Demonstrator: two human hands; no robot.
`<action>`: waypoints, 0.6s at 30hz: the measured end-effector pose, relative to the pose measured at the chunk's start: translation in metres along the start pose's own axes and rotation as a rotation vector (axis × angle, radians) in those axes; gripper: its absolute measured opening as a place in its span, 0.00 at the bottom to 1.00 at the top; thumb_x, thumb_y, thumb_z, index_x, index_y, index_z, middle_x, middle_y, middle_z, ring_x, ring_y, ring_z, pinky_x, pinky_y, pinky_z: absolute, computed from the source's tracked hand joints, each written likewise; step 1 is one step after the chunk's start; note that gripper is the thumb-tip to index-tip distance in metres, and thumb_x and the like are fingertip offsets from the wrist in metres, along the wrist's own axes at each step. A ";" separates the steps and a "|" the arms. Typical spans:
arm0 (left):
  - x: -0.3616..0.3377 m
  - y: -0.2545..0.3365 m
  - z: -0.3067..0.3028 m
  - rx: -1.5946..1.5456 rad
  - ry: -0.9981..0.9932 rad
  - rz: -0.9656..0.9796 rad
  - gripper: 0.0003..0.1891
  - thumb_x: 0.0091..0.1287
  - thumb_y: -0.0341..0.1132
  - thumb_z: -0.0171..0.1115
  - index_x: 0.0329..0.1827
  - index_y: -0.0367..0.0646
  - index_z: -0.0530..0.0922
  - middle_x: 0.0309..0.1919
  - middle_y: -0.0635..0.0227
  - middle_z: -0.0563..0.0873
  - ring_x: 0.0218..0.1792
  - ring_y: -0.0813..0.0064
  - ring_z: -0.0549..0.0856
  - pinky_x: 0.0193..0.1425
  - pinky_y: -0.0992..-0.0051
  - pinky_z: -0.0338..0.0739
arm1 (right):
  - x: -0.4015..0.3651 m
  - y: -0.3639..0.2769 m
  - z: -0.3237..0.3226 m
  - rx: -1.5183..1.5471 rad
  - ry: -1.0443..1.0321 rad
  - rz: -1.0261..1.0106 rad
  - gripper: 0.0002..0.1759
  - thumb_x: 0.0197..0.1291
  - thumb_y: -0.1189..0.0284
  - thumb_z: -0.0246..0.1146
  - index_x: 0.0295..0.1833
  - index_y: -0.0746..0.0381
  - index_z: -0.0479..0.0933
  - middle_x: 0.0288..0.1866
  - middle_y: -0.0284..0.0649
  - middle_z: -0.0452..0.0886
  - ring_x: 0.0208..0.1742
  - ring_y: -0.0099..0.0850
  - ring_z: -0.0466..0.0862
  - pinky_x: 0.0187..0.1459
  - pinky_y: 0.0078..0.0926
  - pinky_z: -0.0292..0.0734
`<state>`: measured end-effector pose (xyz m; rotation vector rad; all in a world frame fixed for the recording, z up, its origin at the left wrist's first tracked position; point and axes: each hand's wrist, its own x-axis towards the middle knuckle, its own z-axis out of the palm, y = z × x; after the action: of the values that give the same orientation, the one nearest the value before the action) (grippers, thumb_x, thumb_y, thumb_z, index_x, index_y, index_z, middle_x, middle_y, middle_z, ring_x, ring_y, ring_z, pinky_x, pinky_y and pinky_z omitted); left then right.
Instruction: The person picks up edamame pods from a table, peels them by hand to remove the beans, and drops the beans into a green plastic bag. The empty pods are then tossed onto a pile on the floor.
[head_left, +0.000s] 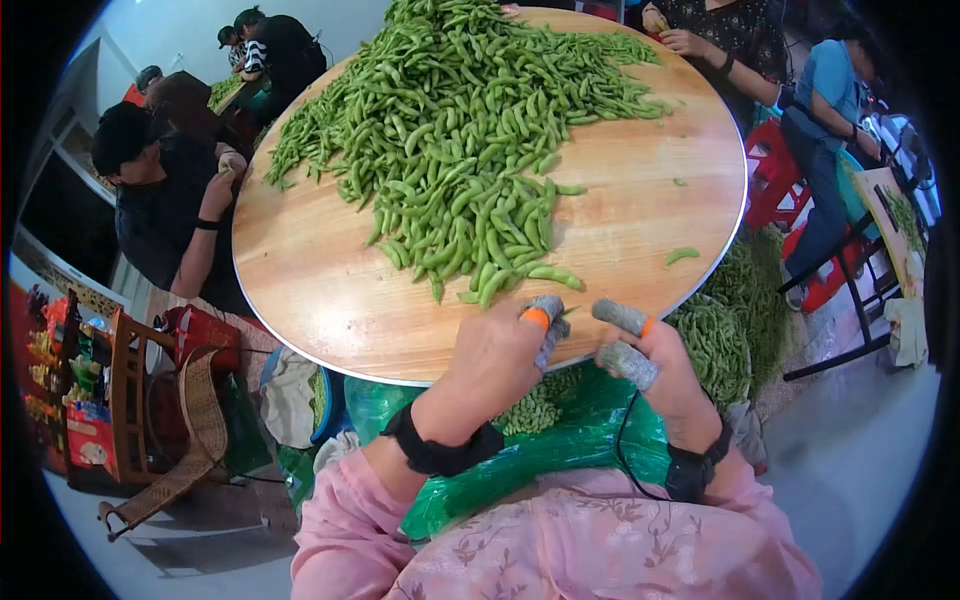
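Note:
My left hand (497, 345) is over the near edge of the round wooden table (330, 310), grey covers and an orange band on its fingers. Its thumb and forefinger press together on a green soybean pod (571, 313), of which only a little shows. To its right, my right hand (655, 365) has its covered thumb and forefinger spread apart, with nothing visible between them. Just beyond my hands begins a large heap of soybean pods (460, 130), and one loose pod (681, 256) lies to the right. Black bands circle both wrists.
Green plastic (600, 430) covers my lap, with shelled beans (540, 405) on it under the table edge. Sacks of pods (715, 345) stand at the right. A blue tub (330, 400) and a wicker chair (185, 450) are at the left. Other people sit around the table.

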<state>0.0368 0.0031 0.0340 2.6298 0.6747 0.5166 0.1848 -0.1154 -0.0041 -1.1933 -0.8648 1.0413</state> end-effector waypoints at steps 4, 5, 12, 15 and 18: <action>-0.025 0.005 0.011 -0.243 0.083 -0.008 0.08 0.55 0.24 0.58 0.38 0.35 0.76 0.30 0.58 0.81 0.31 0.65 0.82 0.35 0.72 0.75 | 0.009 -0.006 0.020 0.255 -0.131 0.161 0.13 0.54 0.74 0.60 0.44 0.68 0.74 0.32 0.31 0.77 0.28 0.16 0.72 0.31 0.14 0.67; -0.030 0.005 0.013 -0.246 0.082 -0.012 0.08 0.55 0.24 0.58 0.38 0.35 0.76 0.30 0.58 0.81 0.31 0.65 0.82 0.35 0.72 0.75 | 0.009 -0.002 0.021 0.260 -0.112 0.145 0.12 0.54 0.75 0.60 0.44 0.67 0.74 0.32 0.31 0.78 0.29 0.16 0.73 0.31 0.14 0.68; -0.042 -0.007 0.010 -0.864 -0.229 -0.182 0.08 0.62 0.28 0.53 0.41 0.35 0.73 0.27 0.64 0.79 0.26 0.75 0.76 0.33 0.76 0.70 | 0.005 -0.008 0.026 0.137 -0.133 0.059 0.10 0.56 0.75 0.59 0.43 0.66 0.75 0.37 0.34 0.79 0.36 0.17 0.77 0.37 0.14 0.71; -0.045 -0.008 0.010 -0.771 -0.124 -0.126 0.08 0.60 0.29 0.53 0.40 0.37 0.72 0.23 0.58 0.78 0.21 0.65 0.75 0.28 0.72 0.70 | 0.002 -0.014 0.031 0.122 -0.098 0.095 0.10 0.56 0.75 0.58 0.43 0.67 0.75 0.35 0.31 0.79 0.34 0.16 0.75 0.36 0.13 0.69; -0.046 -0.001 0.005 -0.523 -0.041 -0.116 0.08 0.57 0.28 0.57 0.39 0.36 0.74 0.24 0.57 0.79 0.24 0.64 0.78 0.29 0.72 0.72 | -0.001 -0.011 0.028 0.069 -0.196 0.139 0.09 0.58 0.74 0.56 0.42 0.67 0.75 0.32 0.28 0.77 0.31 0.15 0.72 0.35 0.13 0.68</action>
<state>0.0008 -0.0215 0.0174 2.0948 0.5803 0.5205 0.1606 -0.1083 0.0114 -1.1180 -0.8987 1.3074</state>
